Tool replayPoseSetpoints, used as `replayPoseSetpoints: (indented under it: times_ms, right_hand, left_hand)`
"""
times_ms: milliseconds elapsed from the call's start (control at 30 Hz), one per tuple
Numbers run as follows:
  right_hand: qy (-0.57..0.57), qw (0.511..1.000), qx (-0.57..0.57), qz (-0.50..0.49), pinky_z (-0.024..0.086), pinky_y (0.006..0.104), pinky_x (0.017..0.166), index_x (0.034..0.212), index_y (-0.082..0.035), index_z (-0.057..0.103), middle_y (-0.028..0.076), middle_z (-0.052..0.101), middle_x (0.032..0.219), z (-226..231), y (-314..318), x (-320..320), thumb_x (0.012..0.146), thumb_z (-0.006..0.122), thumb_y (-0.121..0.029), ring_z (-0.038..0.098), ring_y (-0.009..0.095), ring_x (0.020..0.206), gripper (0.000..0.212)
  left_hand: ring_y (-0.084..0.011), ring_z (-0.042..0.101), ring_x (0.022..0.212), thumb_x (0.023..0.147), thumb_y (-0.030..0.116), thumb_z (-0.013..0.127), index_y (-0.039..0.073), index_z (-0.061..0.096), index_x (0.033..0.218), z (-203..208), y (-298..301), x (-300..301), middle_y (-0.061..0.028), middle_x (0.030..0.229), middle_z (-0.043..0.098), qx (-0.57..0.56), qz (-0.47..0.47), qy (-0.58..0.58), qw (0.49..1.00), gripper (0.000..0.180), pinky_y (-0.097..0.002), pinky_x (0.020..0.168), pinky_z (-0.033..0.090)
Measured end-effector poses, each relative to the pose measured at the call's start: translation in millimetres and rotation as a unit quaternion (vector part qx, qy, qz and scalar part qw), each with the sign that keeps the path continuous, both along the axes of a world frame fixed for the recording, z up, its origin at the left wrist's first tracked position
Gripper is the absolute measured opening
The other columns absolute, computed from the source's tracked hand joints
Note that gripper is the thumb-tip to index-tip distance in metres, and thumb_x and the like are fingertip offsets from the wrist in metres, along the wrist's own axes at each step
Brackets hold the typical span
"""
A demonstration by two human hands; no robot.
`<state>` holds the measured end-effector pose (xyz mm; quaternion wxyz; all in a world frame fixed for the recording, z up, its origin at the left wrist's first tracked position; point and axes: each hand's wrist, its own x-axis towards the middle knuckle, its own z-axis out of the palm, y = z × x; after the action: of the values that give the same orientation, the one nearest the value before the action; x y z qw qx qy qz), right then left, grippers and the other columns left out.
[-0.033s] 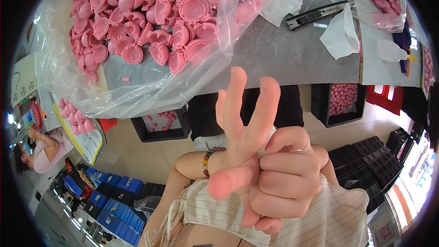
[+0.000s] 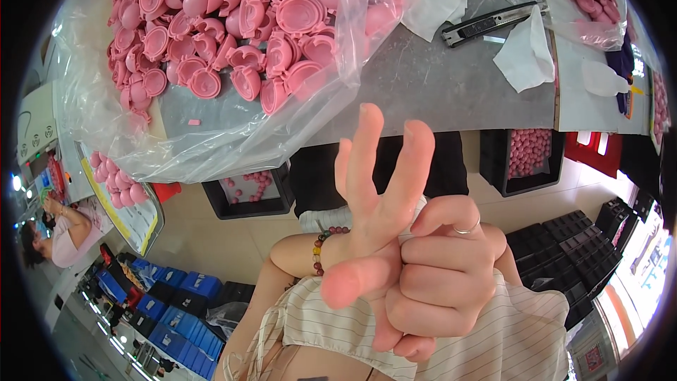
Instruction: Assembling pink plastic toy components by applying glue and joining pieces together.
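My left hand (image 2: 384, 215), with a beaded bracelet (image 2: 321, 250) at the wrist, is raised in front of my body, several of its fingers stretched up and apart. Its thumb points toward the view. Pressed against its palm side is my right hand (image 2: 441, 271), closed in a fist and wearing a thin ring (image 2: 467, 228). Whatever that fist may enclose is hidden. Beyond both hands, a clear plastic bag (image 2: 240, 144) lies spread on the grey table (image 2: 451, 92), full of pink hinged round shells (image 2: 204, 85). Neither hand touches them.
A black utility knife (image 2: 486, 25) lies on the table beside white paper pieces (image 2: 525, 56). Black bins (image 2: 285, 201) with pink balls stand below the table edge. At left are a clipboard (image 2: 144, 229), stacked blue crates (image 2: 169, 339) and another person (image 2: 67, 236).
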<state>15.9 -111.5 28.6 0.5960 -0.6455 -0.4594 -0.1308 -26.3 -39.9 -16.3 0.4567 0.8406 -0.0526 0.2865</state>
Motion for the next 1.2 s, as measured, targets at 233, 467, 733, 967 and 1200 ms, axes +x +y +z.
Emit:
replayPoseSetpoints:
  times_ms: [233,467,733,967,1200]
  right_hand:
    - [0.002,0.999,0.047,-0.007,0.039,0.0334,0.059,0.043,-0.008,0.033,-0.002,0.022,0.044,-1.6,4.1,-0.1,0.065,0.051,-0.015,0.024,0.012,0.038,0.029]
    - [0.018,0.997,0.075,-0.027,0.039,0.0334,0.062,0.043,-0.008,0.033,-0.001,0.023,0.044,-3.1,14.6,-10.3,0.064,0.051,-0.015,0.025,0.013,0.039,0.028]
    - [-0.010,0.999,0.007,-0.042,0.038,0.0360,0.073,0.042,-0.013,0.026,-0.004,0.020,0.039,-1.6,13.4,-12.1,0.077,0.047,-0.028,0.024,0.010,0.033,0.044]
    - [-0.022,0.998,-0.007,-0.059,0.037,0.0352,0.075,0.042,-0.013,0.025,-0.003,0.020,0.039,0.7,17.8,-9.1,0.075,0.049,-0.028,0.024,0.010,0.033,0.043]
    - [-0.020,0.997,-0.047,-0.060,0.037,0.0365,0.076,0.042,-0.013,0.024,-0.003,0.021,0.038,0.9,12.5,-9.1,0.074,0.049,-0.028,0.025,0.011,0.032,0.043]
  left_hand:
    - [-0.0299,0.035,0.121,0.087,0.030,0.034,-0.006,0.038,0.122,35.7,-27.3,-1.7,-0.0220,0.126,0.038,-0.134,0.150,0.282,0.938,0.050,-0.0411,0.098,0.023]
    - [-0.0100,0.016,0.039,0.077,-0.002,0.058,0.011,0.036,0.094,29.9,-47.8,5.8,0.0186,0.059,0.047,0.786,0.517,0.260,0.220,0.031,-0.0199,0.036,0.021]
    - [-0.0099,0.004,0.042,0.070,0.010,0.070,0.008,0.031,0.112,47.5,-44.7,-11.5,0.0111,0.049,0.015,0.901,0.325,0.233,0.166,0.058,-0.0166,0.035,0.013]
    - [-0.0073,0.016,0.037,0.080,-0.003,0.047,0.011,0.035,0.091,41.3,-33.5,-14.8,0.0235,0.097,0.042,0.858,0.375,0.258,0.237,0.021,-0.0156,0.035,0.022]
    - [0.0111,0.035,0.065,0.086,0.012,0.052,-0.002,0.040,0.101,32.9,21.5,-13.9,0.0222,0.109,0.042,0.808,0.026,-0.404,-0.427,0.024,-0.0191,0.083,0.038]
